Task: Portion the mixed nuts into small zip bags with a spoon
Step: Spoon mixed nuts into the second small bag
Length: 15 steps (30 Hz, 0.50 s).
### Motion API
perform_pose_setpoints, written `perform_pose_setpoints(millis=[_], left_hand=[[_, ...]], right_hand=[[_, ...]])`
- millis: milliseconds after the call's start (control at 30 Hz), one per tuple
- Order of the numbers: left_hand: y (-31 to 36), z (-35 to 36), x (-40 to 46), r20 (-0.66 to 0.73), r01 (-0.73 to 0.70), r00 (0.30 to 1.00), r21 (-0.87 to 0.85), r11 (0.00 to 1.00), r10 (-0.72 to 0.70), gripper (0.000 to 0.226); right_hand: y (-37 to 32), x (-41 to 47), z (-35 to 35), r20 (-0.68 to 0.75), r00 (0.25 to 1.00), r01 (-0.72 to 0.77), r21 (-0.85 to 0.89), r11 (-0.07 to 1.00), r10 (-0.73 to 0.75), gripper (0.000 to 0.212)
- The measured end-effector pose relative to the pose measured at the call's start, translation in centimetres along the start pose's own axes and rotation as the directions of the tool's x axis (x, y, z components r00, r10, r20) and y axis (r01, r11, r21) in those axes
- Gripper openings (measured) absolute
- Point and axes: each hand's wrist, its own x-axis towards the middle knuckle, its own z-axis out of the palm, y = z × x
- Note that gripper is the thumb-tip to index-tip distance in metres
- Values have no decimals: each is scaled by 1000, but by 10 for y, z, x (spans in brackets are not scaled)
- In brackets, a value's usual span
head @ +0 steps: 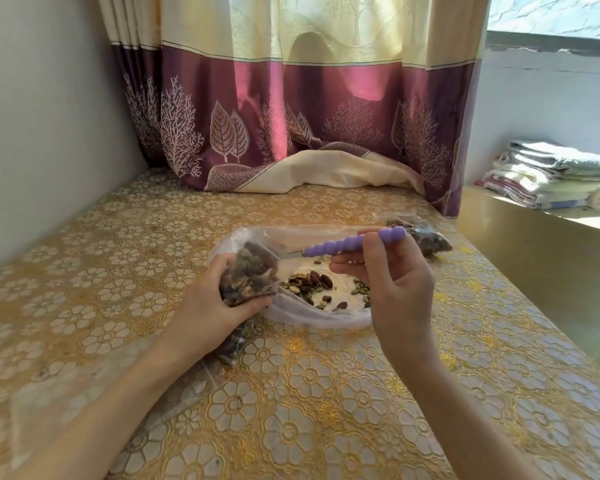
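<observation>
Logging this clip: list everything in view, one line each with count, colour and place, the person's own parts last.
bowl: one, white, plastic-lined, table centre
mixed nuts: small remainder, brown and green, inside the bowl
spoon: one, lilac beaded handle, metal tip toward the held bag, over the bowl
held zip bag: one, clear, full of nuts, at the bowl's left rim
filled zip bag: one, clear, on the table behind the spoon
tablecloth: one, gold floral, covering the table
curtain: one, cream and purple, behind the table
folded cloths: one stack, pale, far right
left hand: grips the held zip bag
right hand: holds the spoon
</observation>
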Motion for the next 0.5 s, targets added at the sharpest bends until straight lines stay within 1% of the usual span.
perform_pose_setpoints(millis=[100, 233, 300, 400, 433, 500], left_hand=[[0, 0, 0, -23, 31, 999, -29, 999, -31, 62], [-3, 0, 1, -60, 40, 997, -75, 996, -44, 61], [-5, 1, 1, -92, 36, 995, -81, 996, -44, 67], [-4, 0, 2, -147, 39, 987, -144, 989, -60, 70], [-3, 0, 1, -173, 39, 982, -170, 985, -69, 70], [-2, -1, 1, -238, 37, 968, -201, 979, -85, 72]], right_hand=[[0, -2, 2, 53, 999, 8, 20, 1000, -9, 20], [-1, 1, -1, 41, 999, -4, 65, 998, 1, 22], [-1, 4, -6, -26, 999, -39, 106, 994, 42, 21], [3, 10, -16, -184, 974, -100, 177, 979, 132, 19], [5, 12, -20, -233, 963, -102, 166, 981, 139, 20], [10, 14, -27, -291, 950, -99, 61, 993, 113, 22]])
